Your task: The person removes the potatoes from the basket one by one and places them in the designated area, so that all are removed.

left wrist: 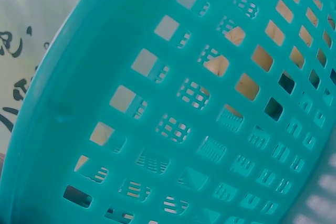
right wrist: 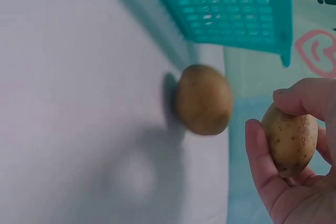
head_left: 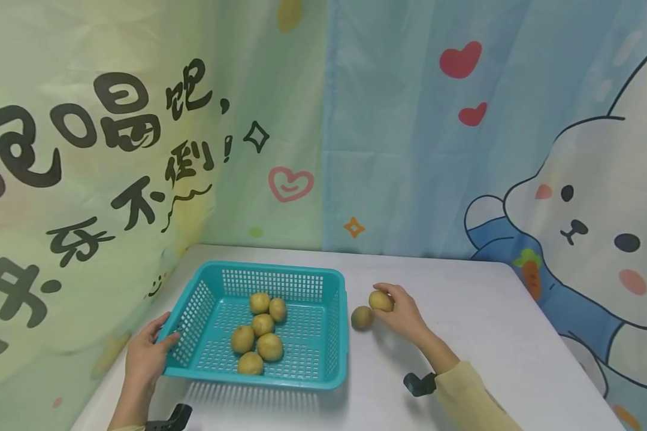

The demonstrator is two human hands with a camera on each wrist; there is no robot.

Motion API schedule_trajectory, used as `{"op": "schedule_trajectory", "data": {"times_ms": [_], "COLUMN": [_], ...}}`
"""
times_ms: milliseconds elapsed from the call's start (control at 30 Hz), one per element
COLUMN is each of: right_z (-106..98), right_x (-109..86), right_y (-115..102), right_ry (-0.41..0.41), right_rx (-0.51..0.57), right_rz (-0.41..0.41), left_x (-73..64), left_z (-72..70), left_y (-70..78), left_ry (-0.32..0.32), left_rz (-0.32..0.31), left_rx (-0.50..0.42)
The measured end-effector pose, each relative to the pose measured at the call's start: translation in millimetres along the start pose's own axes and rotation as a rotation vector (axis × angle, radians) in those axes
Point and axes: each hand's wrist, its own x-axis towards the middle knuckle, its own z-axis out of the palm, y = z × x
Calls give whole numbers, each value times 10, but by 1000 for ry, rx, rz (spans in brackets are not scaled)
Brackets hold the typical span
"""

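A turquoise plastic basket (head_left: 302, 305) with perforated walls holds several potatoes (head_left: 270, 347) on its floor. My left hand (head_left: 147, 353) grips the basket's left rim, thumb over the edge; in the left wrist view the basket wall (left wrist: 68, 103) fills most of the picture. To the right of the basket, my right hand (head_left: 401, 314) holds a potato (head_left: 381, 301) between thumb and fingers. That speckled potato (right wrist: 290, 142) shows clearly in the right wrist view. Another potato (head_left: 362, 318) lies on the table between the basket and my right hand.
A white table (head_left: 463, 299) carries everything and its far edge meets a printed curtain (head_left: 388, 131). Dark camera mounts (head_left: 419, 384) sit on both wrists. The basket throws a shadow on the tabletop along its near side.
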Motion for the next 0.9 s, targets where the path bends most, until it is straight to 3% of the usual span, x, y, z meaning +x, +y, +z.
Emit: {"op": "schedule_trajectory", "data": {"times_ms": [67, 267, 400, 700, 900], "right_z": [5, 17, 33, 84, 82], "right_x": [-37, -142, -190, -231, -231], "right_y": [55, 160, 220, 409, 472], "right_ry": [5, 0, -3, 20, 14], "right_rx": [-14, -29, -36, -78, -88], "right_rz": [11, 49, 80, 115, 126], "left_x": [31, 306, 401, 426, 361], "left_z": [13, 110, 151, 147, 114], "left_y": [-39, -404, -558, -591, -481], "left_ry": [-3, 10, 31, 28, 9], "left_rz": [4, 46, 62, 55, 54], "left_rx": [-17, 2, 4, 12, 1]}}
